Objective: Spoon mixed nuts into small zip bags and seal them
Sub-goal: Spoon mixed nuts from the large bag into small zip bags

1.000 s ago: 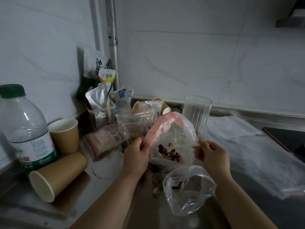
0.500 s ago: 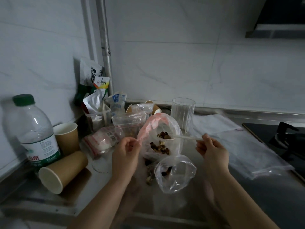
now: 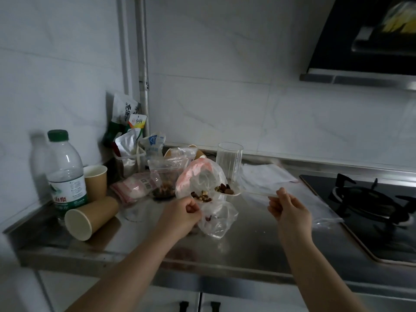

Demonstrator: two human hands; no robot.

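a spoonful of nuts lifted beside an open bag on a steel counter

the right hand (image 3: 289, 209) pinches the handle of a clear plastic spoon (image 3: 229, 192), fingers curled round it; its bowl is heaped with mixed nuts and sits just right of the big pink-edged bag (image 3: 198, 176), which has more nuts at its bottom. the left hand (image 3: 182, 213) is curled, pinching the edge of the plastic where that bag meets a small clear bag (image 3: 219, 221) lying on the counter (image 3: 258, 242). a glass (image 3: 229, 162) stands behind the bags; a water bottle (image 3: 65, 174) stands at far left.
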